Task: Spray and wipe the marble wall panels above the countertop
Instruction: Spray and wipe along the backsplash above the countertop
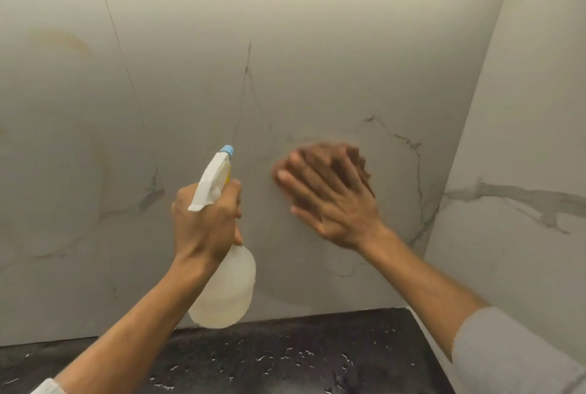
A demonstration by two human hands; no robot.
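The left hand (206, 222) is curled round the neck of the spray bottle (230, 286), forefinger at the trigger. The bottle's long axis runs nearly upright, leaning slightly away from the person, and its blue nozzle (227, 150) points up and forward at the marble wall panel (285, 61). The clear body hangs below the fist, just above the back edge of the dark countertop (285, 358). The right hand (329, 200) lies flat on the same panel just right of the nozzle, fingers straight, together and slanting up-left. It is motion-blurred, and the brownish smear past the fingertips may be a cloth (364, 168) pressed under the palm, though that cannot be told for sure. The stretch to wipe next probably lies left of and above those fingers, where the nozzle aims, so the right hand is nearer to it and would sweep leftward across the panel
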